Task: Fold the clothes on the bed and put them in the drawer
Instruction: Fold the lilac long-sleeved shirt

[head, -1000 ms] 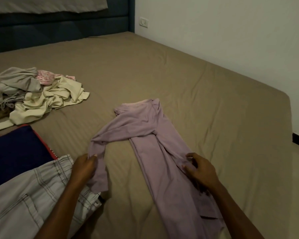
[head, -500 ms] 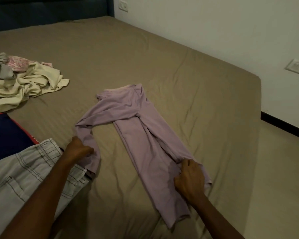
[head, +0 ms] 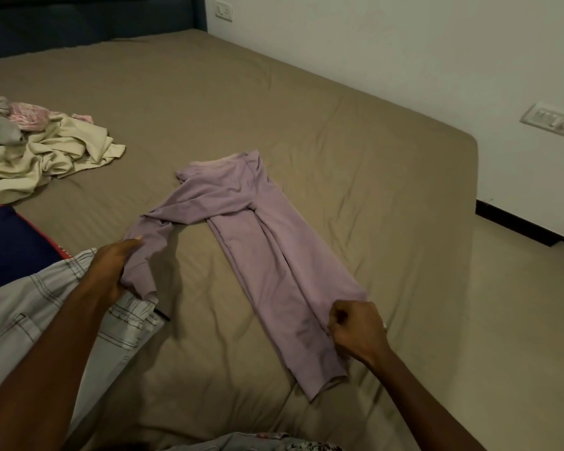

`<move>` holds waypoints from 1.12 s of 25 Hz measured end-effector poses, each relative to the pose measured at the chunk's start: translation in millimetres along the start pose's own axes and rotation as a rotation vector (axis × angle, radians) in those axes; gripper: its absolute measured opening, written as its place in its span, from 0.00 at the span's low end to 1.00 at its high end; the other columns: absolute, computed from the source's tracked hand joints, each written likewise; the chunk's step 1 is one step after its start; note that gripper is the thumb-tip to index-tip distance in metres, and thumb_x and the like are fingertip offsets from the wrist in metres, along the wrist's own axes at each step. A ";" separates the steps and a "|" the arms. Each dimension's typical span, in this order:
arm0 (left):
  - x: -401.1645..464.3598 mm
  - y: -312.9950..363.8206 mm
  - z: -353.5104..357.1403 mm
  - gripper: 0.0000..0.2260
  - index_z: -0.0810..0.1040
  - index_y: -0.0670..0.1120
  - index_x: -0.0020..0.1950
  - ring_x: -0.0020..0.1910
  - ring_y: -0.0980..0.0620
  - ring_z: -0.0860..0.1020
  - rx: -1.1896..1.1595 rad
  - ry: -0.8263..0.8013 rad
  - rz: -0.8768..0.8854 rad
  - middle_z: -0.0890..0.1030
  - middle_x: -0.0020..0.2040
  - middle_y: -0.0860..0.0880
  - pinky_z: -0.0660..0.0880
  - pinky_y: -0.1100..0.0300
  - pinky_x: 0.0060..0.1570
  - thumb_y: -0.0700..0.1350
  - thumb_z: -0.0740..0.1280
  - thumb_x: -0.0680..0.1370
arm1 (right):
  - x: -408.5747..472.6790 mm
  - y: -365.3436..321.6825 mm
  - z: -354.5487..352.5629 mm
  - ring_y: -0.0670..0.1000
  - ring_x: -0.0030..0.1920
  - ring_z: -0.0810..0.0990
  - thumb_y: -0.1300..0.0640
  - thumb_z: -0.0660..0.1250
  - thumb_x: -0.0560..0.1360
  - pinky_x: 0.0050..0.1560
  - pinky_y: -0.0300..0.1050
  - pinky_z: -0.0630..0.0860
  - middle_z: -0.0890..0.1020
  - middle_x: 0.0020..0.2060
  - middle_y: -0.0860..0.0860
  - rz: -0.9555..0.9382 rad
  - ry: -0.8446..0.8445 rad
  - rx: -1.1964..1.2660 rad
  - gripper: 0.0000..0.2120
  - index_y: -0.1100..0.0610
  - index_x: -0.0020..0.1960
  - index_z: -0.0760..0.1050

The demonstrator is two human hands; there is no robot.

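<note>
A lilac long-sleeved top (head: 261,255) lies folded lengthwise on the tan bed (head: 355,151), with one sleeve stretched out to the left. My left hand (head: 111,271) grips that sleeve near its cuff. My right hand (head: 355,330) is curled at the right edge of the top near its hem and appears to pinch the fabric. A crumpled pile of cream, grey and pink clothes (head: 43,148) sits at the far left. No drawer is in view.
Light grey jeans (head: 59,323) lie at the left under my left arm, next to a dark blue item with a red edge (head: 10,242). The bed's right edge drops to a beige floor (head: 518,320). A white wall with switch plates (head: 551,120) stands beyond.
The view has shifted. My right hand has gone from lying flat on the top to curling at its edge. My left hand keeps hold of the sleeve.
</note>
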State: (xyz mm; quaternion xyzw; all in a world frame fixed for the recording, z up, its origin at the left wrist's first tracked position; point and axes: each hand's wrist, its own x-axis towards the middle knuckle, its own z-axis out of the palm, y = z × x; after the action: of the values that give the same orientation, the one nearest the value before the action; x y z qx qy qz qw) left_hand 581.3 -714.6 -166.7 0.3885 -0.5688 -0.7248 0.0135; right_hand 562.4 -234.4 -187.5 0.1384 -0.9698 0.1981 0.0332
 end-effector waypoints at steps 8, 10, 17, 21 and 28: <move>-22.5 4.5 47.4 0.13 0.81 0.39 0.61 0.51 0.45 0.78 0.374 0.167 0.392 0.82 0.57 0.36 0.73 0.55 0.49 0.45 0.61 0.86 | 18.4 -1.2 26.1 0.57 0.47 0.81 0.56 0.60 0.70 0.40 0.50 0.76 0.78 0.47 0.51 -0.001 -0.223 -0.151 0.15 0.53 0.55 0.78; -46.2 11.2 61.7 0.13 0.84 0.46 0.53 0.47 0.46 0.79 0.382 0.093 0.430 0.84 0.50 0.38 0.74 0.58 0.41 0.48 0.61 0.86 | 30.6 -16.3 28.7 0.56 0.45 0.81 0.57 0.64 0.72 0.41 0.49 0.76 0.80 0.46 0.51 0.054 -0.079 -0.060 0.11 0.54 0.52 0.81; -121.1 18.2 191.6 0.23 0.82 0.54 0.62 0.47 0.42 0.86 0.363 -0.583 0.027 0.86 0.54 0.42 0.84 0.48 0.40 0.68 0.59 0.80 | 57.5 -67.9 11.6 0.60 0.62 0.79 0.30 0.76 0.64 0.66 0.61 0.75 0.79 0.65 0.61 0.462 -0.521 1.558 0.45 0.61 0.68 0.78; -99.3 -34.2 182.6 0.27 0.81 0.37 0.58 0.32 0.43 0.84 0.375 -0.461 -0.094 0.81 0.42 0.37 0.84 0.50 0.35 0.62 0.62 0.83 | 42.8 -26.0 6.1 0.59 0.56 0.84 0.45 0.83 0.59 0.55 0.56 0.83 0.84 0.59 0.60 0.463 -0.337 1.068 0.46 0.66 0.70 0.75; -94.4 -56.4 173.5 0.29 0.79 0.40 0.59 0.37 0.40 0.85 0.294 -0.343 -0.187 0.86 0.48 0.35 0.81 0.56 0.30 0.66 0.63 0.80 | 34.1 10.8 -24.3 0.61 0.35 0.81 0.64 0.66 0.71 0.35 0.48 0.78 0.84 0.40 0.62 0.860 -0.400 1.258 0.12 0.69 0.52 0.80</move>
State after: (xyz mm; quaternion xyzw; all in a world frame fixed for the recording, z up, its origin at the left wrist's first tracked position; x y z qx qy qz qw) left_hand 570.6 -509.9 -153.3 0.3085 -0.6235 -0.6879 -0.2072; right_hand 526.9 -224.0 -165.2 -0.2231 -0.6317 0.6765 -0.3059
